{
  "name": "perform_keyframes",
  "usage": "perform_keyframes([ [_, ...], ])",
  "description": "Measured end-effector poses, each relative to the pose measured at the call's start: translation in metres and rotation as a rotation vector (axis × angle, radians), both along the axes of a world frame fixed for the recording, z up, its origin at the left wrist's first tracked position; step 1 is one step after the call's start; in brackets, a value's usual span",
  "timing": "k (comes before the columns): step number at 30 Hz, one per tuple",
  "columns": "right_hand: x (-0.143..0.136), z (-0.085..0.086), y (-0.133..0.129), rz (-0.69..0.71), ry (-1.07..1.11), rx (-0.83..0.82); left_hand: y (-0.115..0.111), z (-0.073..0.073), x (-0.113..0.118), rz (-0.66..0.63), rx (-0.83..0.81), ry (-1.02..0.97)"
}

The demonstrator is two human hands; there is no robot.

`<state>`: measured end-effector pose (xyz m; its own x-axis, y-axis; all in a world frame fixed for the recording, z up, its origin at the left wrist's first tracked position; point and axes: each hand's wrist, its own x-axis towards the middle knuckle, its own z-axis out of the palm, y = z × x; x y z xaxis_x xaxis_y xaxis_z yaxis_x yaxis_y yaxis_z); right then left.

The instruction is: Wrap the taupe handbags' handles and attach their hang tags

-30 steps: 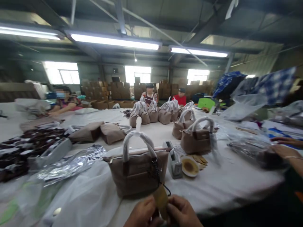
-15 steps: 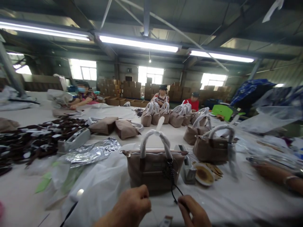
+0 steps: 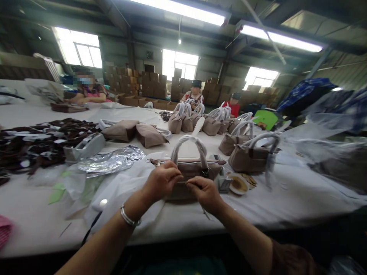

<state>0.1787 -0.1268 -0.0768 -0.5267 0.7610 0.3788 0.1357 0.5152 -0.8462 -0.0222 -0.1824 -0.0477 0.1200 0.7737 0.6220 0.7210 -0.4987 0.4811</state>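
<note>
A taupe handbag [image 3: 182, 194] stands upright in front of me on the white-covered table, its handles [image 3: 174, 147] wrapped in white and tied with a white strip. My left hand [image 3: 162, 180], with a bracelet at the wrist, is closed in a pinch before the bag's left front. Facing it, my right hand [image 3: 207, 194] pinches close to the bag's middle. The fingertips nearly meet, and whatever lies between them is too small to make out. Beside the bag's right side are a grey dispenser-like block [image 3: 223, 184] and a dish of brown stuff [image 3: 238, 185].
More handbags [image 3: 249, 158] stand at the right and farther back. Two bags [image 3: 122, 130] lie left of centre, near crumpled silvery film [image 3: 113, 161] and a heap of dark brown straps [image 3: 43, 143]. Co-workers [image 3: 195, 91] sit across the table.
Both hands have risen from below the bag to its front and drawn together. The black cord by the right hand no longer shows clearly. Another person's arm at right has left view.
</note>
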Motion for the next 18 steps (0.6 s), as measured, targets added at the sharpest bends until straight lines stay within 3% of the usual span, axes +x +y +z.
perform_keyframes([
  [4, -0.017, 0.01, 0.037, -0.24, -0.078, 0.126, 0.034, 0.0, -0.016, 0.24, -0.13, -0.331],
  [8, -0.035, 0.012, 0.065, -0.41, -0.331, 0.195, 0.055, 0.002, -0.024, 0.253, -0.386, -0.465],
  [11, -0.046, 0.016, 0.072, -0.324, -0.464, 0.256, 0.057, 0.006, -0.025, 0.222, -0.439, -0.439],
  [15, -0.06, 0.024, 0.073, -0.104, -0.475, 0.28, 0.055, 0.015, -0.023, 0.051, -0.541, -0.262],
  [18, -0.068, 0.027, 0.074, -0.093, -0.423, 0.247, 0.056, 0.023, -0.022, 0.111, -0.589, -0.031],
])
